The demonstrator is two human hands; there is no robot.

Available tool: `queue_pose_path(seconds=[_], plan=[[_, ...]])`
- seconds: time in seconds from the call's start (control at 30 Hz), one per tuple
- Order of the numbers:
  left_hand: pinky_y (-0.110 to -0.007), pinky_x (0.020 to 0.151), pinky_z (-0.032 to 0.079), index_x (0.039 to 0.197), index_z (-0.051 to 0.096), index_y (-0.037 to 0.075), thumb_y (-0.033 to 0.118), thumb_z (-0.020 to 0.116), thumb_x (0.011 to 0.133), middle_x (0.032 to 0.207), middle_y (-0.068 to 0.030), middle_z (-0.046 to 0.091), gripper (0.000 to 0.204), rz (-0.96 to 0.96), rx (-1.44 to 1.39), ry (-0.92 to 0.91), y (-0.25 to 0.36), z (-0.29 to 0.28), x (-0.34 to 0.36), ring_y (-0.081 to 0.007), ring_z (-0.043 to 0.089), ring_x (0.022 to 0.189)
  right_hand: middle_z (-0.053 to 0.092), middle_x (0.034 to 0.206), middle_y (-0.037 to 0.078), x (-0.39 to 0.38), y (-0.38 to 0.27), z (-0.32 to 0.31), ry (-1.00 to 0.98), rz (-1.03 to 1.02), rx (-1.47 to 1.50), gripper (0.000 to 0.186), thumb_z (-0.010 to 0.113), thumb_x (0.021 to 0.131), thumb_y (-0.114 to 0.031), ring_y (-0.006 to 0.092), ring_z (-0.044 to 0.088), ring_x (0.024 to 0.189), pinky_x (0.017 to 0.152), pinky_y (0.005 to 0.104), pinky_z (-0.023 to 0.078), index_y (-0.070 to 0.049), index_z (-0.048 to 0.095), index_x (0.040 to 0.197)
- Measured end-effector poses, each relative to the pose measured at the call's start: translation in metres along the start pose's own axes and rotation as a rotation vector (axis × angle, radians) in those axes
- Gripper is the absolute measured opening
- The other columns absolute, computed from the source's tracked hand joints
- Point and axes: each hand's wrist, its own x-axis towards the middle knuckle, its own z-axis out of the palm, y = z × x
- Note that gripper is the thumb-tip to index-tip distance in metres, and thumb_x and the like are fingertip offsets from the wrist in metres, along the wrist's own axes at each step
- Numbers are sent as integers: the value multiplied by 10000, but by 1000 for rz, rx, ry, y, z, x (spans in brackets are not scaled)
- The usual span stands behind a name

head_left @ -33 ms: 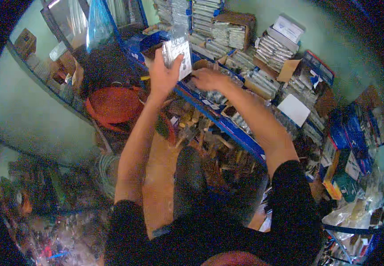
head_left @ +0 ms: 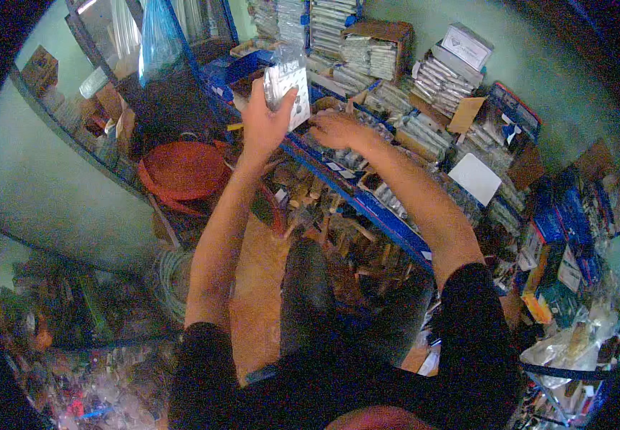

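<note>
My left hand (head_left: 263,127) is closed around a clear plastic packet (head_left: 297,99) with a white printed card, its thumb across the card's face. The packet stands upright above the front edge of a blue shelf (head_left: 338,179). Just right of it, my right hand (head_left: 340,132) reaches down among the clear-wrapped packs on that shelf. Its fingers are bent together and their tips are partly hidden, so what they hold cannot be made out.
Wrapped packs (head_left: 424,136) in cardboard boxes crowd the shelf, and a white box (head_left: 465,46) tops a stack at the back. A white card (head_left: 475,178) lies near my right forearm. Red basins (head_left: 184,170) stand to the left. Wooden-handled tools (head_left: 317,208) fill the space below the shelf.
</note>
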Motion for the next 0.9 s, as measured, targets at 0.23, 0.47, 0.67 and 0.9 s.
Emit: queue_pose_path(seconds=[0.23,0.47,0.67,0.9], plan=[[-509,777,533,1137,594,20,350,736,878,936,-267,691,443,-4,129,-201,-33,25,17,-454,669,910,599,1336,146,-55,-24,-48,-202,54,-27,449,499,976,-362,337,508,1328,1099,770,193,-60,604,1292],[-468,930,560,1216,681,147,259,715,793,1164,-152,714,439,-222,708,-889,-44,87,10,-361,681,1098,502,1477,151,-83,-3,-15,59,82,128,489,498,977,-335,325,431,1410,1119,755,172,-82,531,1394],[-462,992,523,1233,685,118,248,544,909,1293,-151,661,377,-125,666,-1124,-58,126,10,-339,639,1192,444,1530,157,-96,1,-33,-38,134,98,533,504,985,-377,365,394,1431,1116,757,171,-98,499,1439],[-474,1101,416,1428,472,35,423,470,1004,1392,-249,545,575,-53,612,-794,-105,116,-49,-424,555,1247,356,1590,169,-119,-25,-61,-81,184,13,633,491,1000,-524,378,340,1463,1168,671,196,-125,453,1490]])
